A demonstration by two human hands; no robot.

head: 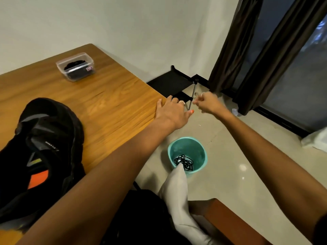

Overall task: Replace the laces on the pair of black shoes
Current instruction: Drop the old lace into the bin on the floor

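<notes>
Left hand lies flat on the right edge of the wooden table, fingers straight and spread, thumb hanging off the edge, holding nothing. A ring shows on one finger.

Right hand is stretched out over the floor, past the table edge and clear of it, fingers loosely curled inward. A ring shows on it as well. Cannot tell whether anything is pinched in it; nothing visible hangs from it.

Black shoe sits on the table at lower left, close to the camera, tongue up, with grey straps and an orange patch. Only this one can be told apart; the dark mass at the frame edge is unclear.

Clear plastic container stands farther back on the table, well apart from the shoe, with dark cord-like contents inside.

Teal bin stands on the tiled floor just beside the table's right edge, below both hands. A tangle of black lace lies in its bottom.

A grey-clad leg reaches up to the bin's near rim.

A black fabric rack stands against the wall beyond the table. Dark curtains hang to the right.
</notes>
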